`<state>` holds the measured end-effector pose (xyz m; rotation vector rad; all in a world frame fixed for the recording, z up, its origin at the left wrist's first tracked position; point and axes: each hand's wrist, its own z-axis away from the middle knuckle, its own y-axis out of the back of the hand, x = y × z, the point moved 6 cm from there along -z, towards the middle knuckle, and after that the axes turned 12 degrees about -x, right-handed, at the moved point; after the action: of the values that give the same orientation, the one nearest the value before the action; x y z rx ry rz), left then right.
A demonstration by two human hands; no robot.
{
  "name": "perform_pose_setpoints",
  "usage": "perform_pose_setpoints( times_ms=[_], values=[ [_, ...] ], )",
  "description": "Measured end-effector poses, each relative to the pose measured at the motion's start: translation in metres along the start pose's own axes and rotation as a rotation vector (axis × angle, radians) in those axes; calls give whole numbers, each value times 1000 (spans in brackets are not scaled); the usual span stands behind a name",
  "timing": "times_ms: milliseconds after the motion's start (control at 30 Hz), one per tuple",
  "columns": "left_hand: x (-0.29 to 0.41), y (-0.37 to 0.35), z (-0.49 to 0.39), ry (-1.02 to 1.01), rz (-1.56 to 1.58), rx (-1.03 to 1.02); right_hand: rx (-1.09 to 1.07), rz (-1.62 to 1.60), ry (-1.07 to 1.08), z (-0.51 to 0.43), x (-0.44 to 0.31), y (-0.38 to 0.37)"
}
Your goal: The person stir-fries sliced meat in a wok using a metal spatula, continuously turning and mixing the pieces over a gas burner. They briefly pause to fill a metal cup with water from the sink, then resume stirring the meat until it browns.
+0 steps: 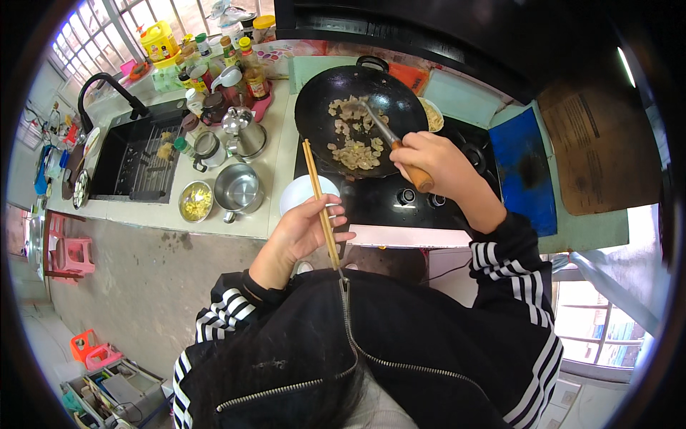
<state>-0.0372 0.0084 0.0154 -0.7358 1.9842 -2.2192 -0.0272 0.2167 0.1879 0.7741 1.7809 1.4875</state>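
Note:
Sliced meat (356, 153) lies in loose clumps inside a black wok (316, 102) on the gas stove (370, 206). My right hand (437, 161) grips the wooden handle of a metal spatula (381, 124), whose blade rests among the meat pieces toward the far side of the wok. A pair of wooden chopsticks (316, 185) is held between thumb and palm of my left hand (308, 228), with the other fingers spread. Under the chopsticks, beyond that hand, a white bowl (295, 192) sits at the counter's edge, partly covered by the hand.
Left of the stove stand a steel pot (238, 187), a bowl of yellow chopped food (195, 202), a steel kettle (244, 134) and several seasoning bottles (254, 78). A black sink (115, 161) is farther left. Behind the wok's right rim is a bowl of pale shreds (433, 115).

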Motion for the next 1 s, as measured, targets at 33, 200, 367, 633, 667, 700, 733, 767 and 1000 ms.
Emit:
perform_pose_setpoints(
  times_ms=[33,200,367,633,667,700,733,767,1000],
  values=[
    [-1,0,-1,0,0,-1,39,19,-9,1,8,-6],
    [-1,-3,-1,6,-14,2,-89,-2,43,1,4,-13],
    [5,-1,1,-46,-3,56,-78,-265,42,28,-29,70],
    [7,-5,0,-27,-14,-4,-77,-135,11,13,-10,20],
    [8,-7,-1,-29,-24,-13,-7,-102,4,12,-3,11],
    [8,-7,-1,-31,-25,-7,49,-66,-6,12,5,4],
    [8,-7,-1,-32,-29,-3,113,-42,8,9,10,-2],
    [6,-7,-1,-27,-31,2,71,-32,4,5,13,-10],
    [9,-8,-3,-42,-27,39,-344,-30,-72,44,-20,36]
  ],
)
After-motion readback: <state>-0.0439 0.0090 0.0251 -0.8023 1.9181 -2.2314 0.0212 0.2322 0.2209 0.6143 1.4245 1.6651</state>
